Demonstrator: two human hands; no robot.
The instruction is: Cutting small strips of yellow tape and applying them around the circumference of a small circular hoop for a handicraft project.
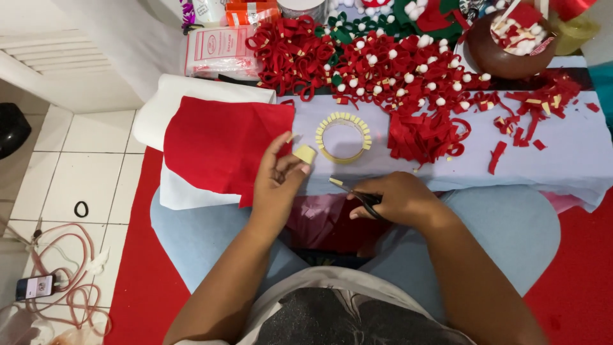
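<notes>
The left hand (pixel 278 182) pinched a small tape piece (pixel 305 154) at its fingertips. The right hand (pixel 396 199) was clenched around scissors (pixel 357 193). A tape roll (pixel 343 137) lay just beyond, beside red felt (pixel 223 147).

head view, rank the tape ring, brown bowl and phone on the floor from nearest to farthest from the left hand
From the left hand:
1. Tape ring, just to its right on the pale cloth.
2. Phone, far down-left on the tiled floor.
3. Brown bowl, far up-right at the back of the table.
The phone and bowl are fairly close to call.
</notes>
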